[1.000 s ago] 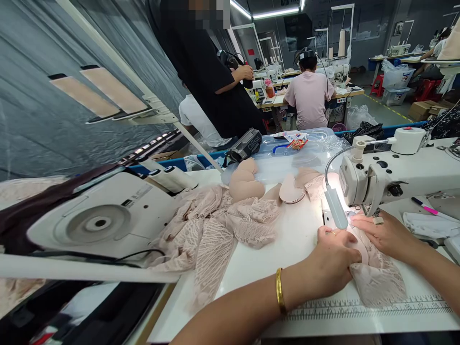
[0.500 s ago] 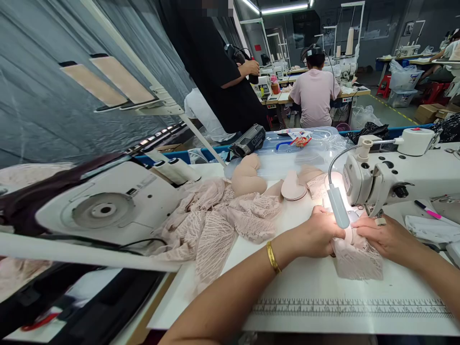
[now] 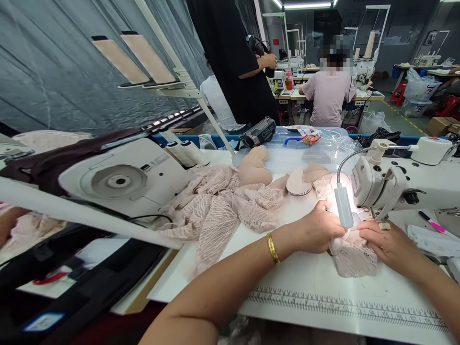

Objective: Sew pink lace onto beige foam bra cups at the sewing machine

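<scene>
Head view: your white table (image 3: 294, 282) fills the middle and right, its front edge nearest you.
Left machine (image 3: 104, 175): lies to the left of the heap, its round wheel facing you.
Cones (image 3: 138, 60): two, beige, on a slanted stand.
Heap (image 3: 223, 206): pale pink lace, its tail trailing toward the table's front left corner.
Cups (image 3: 255, 167): beige, at the near left corner of a clear tray (image 3: 278, 154).
Pads (image 3: 298, 182): a small stack, in front of the tray.
Left hand (image 3: 319, 227): your fingers are closed on the left side of the piece; a gold bangle (image 3: 273, 248) circles the wrist.
Lamp (image 3: 344, 206): lit, hiding part of the work.
Ruler (image 3: 323, 299): printed along the front edge.
Piece (image 3: 354, 256): pink lace, between your hands, near the needle end of the right machine (image 3: 388, 179).
Right hand (image 3: 393, 242): your bent fingertips touch the piece's right side; whether they pinch or press, I cannot tell.
Pen (image 3: 431, 221): near the right edge.
</scene>
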Demonstrator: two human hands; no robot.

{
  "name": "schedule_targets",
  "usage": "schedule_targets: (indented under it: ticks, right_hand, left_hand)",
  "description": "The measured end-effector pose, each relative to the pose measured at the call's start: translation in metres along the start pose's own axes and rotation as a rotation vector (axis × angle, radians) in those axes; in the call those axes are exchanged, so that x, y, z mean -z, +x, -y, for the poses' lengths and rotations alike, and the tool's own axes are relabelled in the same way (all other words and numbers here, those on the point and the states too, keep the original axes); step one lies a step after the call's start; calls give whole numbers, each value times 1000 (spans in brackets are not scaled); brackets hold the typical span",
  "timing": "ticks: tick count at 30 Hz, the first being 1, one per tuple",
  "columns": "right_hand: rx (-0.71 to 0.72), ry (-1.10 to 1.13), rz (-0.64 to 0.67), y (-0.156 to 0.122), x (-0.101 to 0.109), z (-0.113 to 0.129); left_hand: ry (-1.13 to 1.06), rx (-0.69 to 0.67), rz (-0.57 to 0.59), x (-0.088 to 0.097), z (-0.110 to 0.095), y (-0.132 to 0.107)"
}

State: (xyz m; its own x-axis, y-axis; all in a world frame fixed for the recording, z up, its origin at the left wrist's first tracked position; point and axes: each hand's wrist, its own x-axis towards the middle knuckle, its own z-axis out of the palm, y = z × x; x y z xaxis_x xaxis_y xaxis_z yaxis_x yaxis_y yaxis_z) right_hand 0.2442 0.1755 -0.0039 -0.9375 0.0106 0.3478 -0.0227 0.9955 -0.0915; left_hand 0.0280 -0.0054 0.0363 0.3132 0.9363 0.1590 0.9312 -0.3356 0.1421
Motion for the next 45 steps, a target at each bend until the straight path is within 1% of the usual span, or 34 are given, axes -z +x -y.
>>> schedule_targets:
  ticks: [2, 5, 7, 12, 15, 19, 24, 26, 28, 30, 33, 35, 37, 41, 45]
  right_hand:
    - [-9, -22, -20, -2, -2, -4]
    - [18, -48, -126, -4, -1, -9]
    - [19, -49, -173, -3, 0, -11]
    - [-68, -4, -186, 1, 1, -10]
    - [-80, 13, -186, 3, 0, -9]
    - [-49, 43, -234, 1, -1, -8]
    - [74, 3, -281, 0, 6, 1]
    - [123, 28, -239, 1, 8, 9]
    - [150, 60, -153, 4, 8, 17]
    - [125, 63, -69, 7, 4, 23]
    - [53, 33, -16, 9, -6, 23]
    - [22, 2, -25, 8, -9, 18]
    - [5, -31, -59, 5, -8, 12]
    - [1, -57, -151, 2, -1, 1]
    - [-80, -27, -84, 1, -3, -4]
  left_hand:
    - [-4, 16, 9, 2, 2, 2]
    - [-29, 49, 29, 5, 4, 5]
    - [-61, 75, 28, 6, 6, 7]
    - [-106, 90, 12, 5, 9, 9]
    - [-91, 89, 28, 3, 9, 8]
    - [-89, 81, 27, 3, 7, 5]
    - [-102, 63, 4, 4, 8, -1]
    - [-50, 98, -6, 1, 7, -2]
    - [46, 189, -7, -4, 2, -2]
    - [129, 279, 10, -9, -6, 0]
    - [156, 325, 59, -11, -20, 3]
    - [115, 322, 88, -6, -26, 1]
    - [35, 301, 123, 5, -28, -3]
    - [-109, 219, 202, 24, -19, -13]
    - [-217, 119, 278, 32, -5, -16]
